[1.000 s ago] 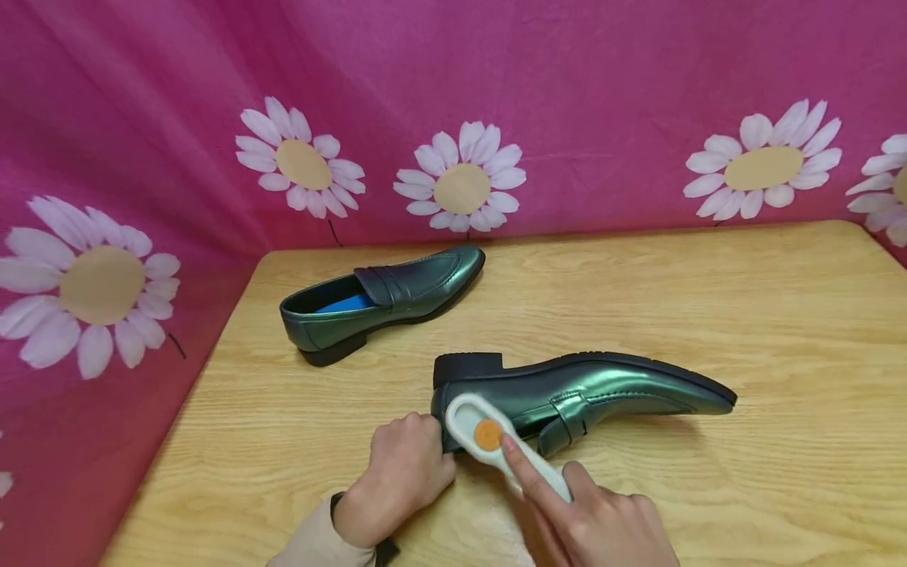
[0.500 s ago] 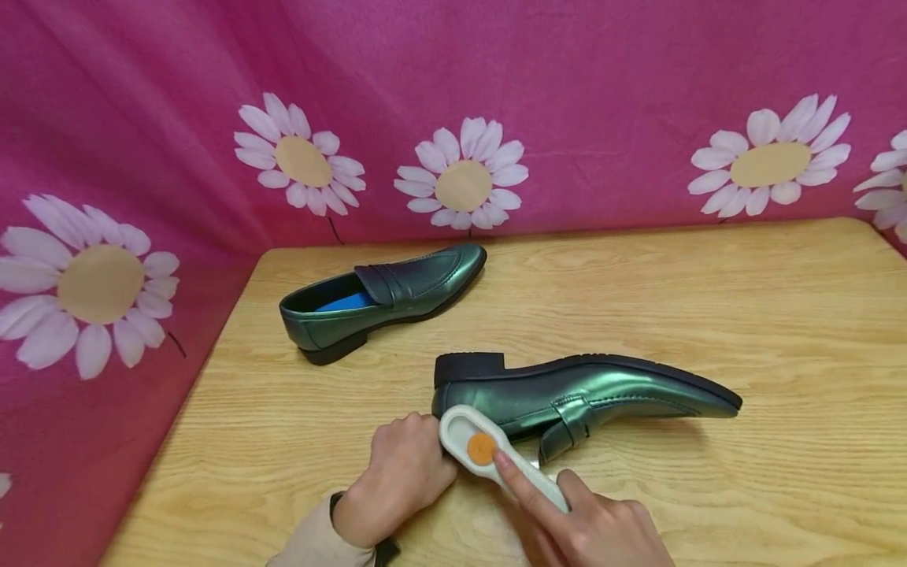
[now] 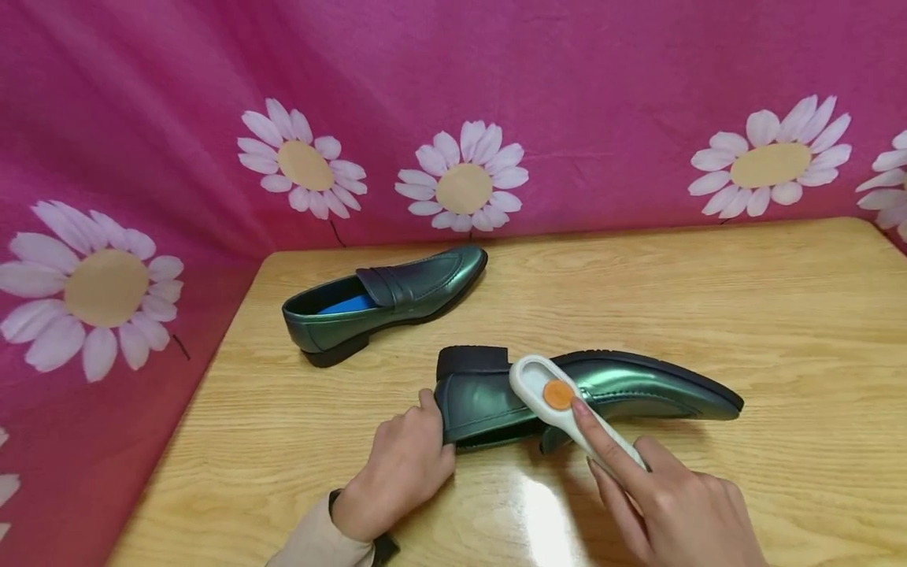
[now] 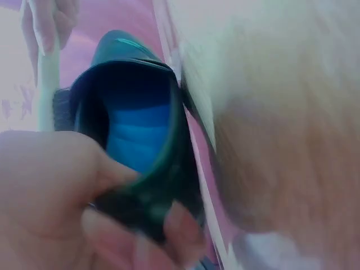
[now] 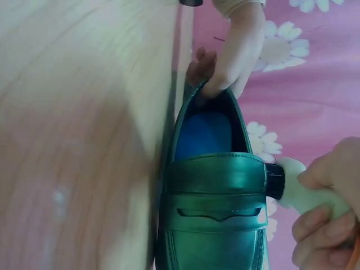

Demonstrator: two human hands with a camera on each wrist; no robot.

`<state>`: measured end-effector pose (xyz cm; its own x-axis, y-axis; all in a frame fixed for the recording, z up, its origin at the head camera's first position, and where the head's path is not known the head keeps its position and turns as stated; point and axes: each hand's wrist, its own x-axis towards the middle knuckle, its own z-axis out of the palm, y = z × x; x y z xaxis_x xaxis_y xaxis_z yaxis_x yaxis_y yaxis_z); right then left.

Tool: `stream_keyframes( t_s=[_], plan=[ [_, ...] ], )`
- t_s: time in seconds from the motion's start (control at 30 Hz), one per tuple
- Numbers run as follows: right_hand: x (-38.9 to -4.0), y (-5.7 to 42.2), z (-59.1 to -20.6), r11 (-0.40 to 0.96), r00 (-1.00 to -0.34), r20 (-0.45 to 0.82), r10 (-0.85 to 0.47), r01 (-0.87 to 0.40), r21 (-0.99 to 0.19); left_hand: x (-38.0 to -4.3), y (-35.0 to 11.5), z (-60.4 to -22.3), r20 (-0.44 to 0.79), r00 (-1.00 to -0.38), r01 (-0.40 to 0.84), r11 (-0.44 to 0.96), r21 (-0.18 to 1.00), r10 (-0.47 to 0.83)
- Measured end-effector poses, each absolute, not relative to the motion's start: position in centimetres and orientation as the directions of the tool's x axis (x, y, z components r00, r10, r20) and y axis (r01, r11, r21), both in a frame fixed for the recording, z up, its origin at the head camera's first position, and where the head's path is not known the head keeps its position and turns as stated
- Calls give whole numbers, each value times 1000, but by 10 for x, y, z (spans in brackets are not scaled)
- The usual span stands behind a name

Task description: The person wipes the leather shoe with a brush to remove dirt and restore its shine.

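Note:
A dark green loafer (image 3: pixel 482 405) lies on its side, its black sole toward the back and its toe to the right. My left hand (image 3: pixel 402 468) grips it at the heel, with the thumb inside the collar and fingers outside, as the left wrist view shows. My right hand (image 3: pixel 676 504) holds a white shoe brush (image 3: pixel 533 383) by its handle, index finger on the orange button (image 3: pixel 558 394). In the right wrist view, the black bristles (image 5: pixel 275 181) touch the loafer's side beside the strap. The blue insole (image 5: pixel 203 135) shows inside the shoe.
A matching loafer (image 3: pixel 425 291) stands upright farther back on the wooden table (image 3: pixel 801 315). Behind and to the left hangs a pink cloth (image 3: pixel 595 94) printed with white daisies.
The brush has moved from the heel end rightward and slightly up to the loafer's middle. The heel collar is now uncovered. My left hand stays at the heel, with slight finger movement.

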<state>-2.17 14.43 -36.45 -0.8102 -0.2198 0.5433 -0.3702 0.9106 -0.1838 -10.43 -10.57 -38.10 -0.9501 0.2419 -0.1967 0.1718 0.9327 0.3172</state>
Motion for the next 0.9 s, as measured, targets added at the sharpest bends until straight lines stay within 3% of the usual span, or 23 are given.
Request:
stream_keyframes(
  t_s=[0.17,0.33,0.5,0.67,0.8,0.9],
  plan=[
    [-20,160,-356,893,-850,495,-182,-353,-278,-107,-105,-368,-140,-950,155,812,562,278],
    [-18,186,-344,850,-897,442,-26,-252,-463,-114,-111,-358,-42,-973,124,664,738,228],
    [-21,208,-343,774,-867,488,100,-240,-586,-123,-133,-354,-204,-961,-89,493,866,185],
    [-23,219,-344,738,-848,517,121,-271,-618,-125,-163,-350,-440,-829,-333,328,884,346],
    [-21,224,-349,734,-864,478,158,-221,-642,-123,-181,-341,-514,-706,-396,329,857,488],
    [-18,226,-354,746,-895,399,199,-125,-654,-122,-187,-337,-545,-663,-436,327,838,513]
  ],
)
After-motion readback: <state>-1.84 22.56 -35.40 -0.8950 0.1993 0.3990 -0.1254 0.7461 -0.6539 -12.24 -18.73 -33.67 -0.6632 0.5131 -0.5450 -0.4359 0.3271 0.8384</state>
